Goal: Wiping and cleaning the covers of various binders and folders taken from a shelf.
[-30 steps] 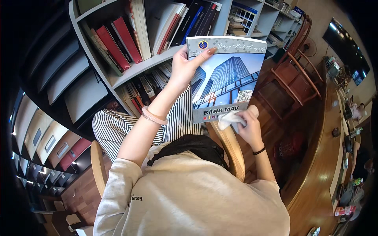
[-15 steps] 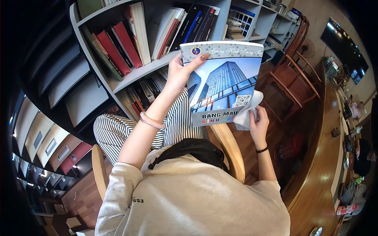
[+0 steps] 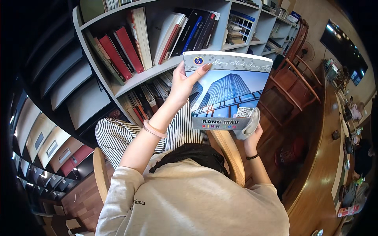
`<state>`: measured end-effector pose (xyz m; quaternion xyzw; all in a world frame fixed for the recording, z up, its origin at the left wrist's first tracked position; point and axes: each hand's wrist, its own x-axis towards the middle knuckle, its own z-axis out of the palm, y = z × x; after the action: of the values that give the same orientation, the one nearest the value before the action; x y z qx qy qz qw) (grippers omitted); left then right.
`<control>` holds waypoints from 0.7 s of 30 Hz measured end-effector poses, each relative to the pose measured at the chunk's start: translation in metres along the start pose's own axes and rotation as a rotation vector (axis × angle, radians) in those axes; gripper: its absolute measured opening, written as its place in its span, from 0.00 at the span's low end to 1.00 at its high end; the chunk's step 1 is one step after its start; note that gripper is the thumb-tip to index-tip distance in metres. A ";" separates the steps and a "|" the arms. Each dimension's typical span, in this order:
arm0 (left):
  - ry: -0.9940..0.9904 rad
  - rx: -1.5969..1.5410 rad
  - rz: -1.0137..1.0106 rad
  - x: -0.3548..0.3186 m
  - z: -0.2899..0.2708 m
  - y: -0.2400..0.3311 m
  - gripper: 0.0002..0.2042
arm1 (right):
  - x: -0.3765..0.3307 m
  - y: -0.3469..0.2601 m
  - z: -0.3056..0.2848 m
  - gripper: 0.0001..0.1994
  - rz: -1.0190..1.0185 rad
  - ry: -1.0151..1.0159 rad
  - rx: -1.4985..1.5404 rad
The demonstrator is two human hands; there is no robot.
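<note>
A catalogue (image 3: 230, 92) with tall blue glass buildings on its cover is held up in front of me, its top tilted away. My left hand (image 3: 184, 84) grips its left edge, thumb flat on the cover and the other fingers hidden behind. A pale grey cloth (image 3: 252, 125) folds round the catalogue's lower right corner. My right hand (image 3: 253, 142) holds that cloth from below and behind; its fingertips are mostly hidden.
A grey bookshelf (image 3: 138, 80) with several books (image 3: 120, 49) stands ahead. Wooden chair arms (image 3: 228, 157) flank my lap. Reddish wooden chairs (image 3: 295, 84) stand at the right, beside a long wooden counter (image 3: 311, 169). Sample panels (image 3: 51, 145) are on the left.
The catalogue has come slightly down and right, and its top leans further away. My right hand has moved down with the cloth, which now wraps the lower right corner.
</note>
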<state>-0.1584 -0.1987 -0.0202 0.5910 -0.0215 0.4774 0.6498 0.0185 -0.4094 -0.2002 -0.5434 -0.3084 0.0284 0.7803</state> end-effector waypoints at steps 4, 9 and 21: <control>-0.027 0.008 -0.026 0.002 -0.003 0.007 0.19 | 0.030 -0.066 0.037 0.10 -0.313 0.089 -0.020; -0.101 0.058 -0.018 0.000 0.005 0.017 0.18 | 0.069 -0.128 0.062 0.14 -0.547 0.088 -0.065; -0.073 0.003 0.051 -0.003 0.005 0.012 0.17 | 0.021 -0.060 0.045 0.18 -0.343 -0.059 -0.210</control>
<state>-0.1655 -0.2061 -0.0115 0.6082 -0.0595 0.4720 0.6354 -0.0046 -0.3888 -0.1286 -0.5602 -0.4205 -0.1213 0.7033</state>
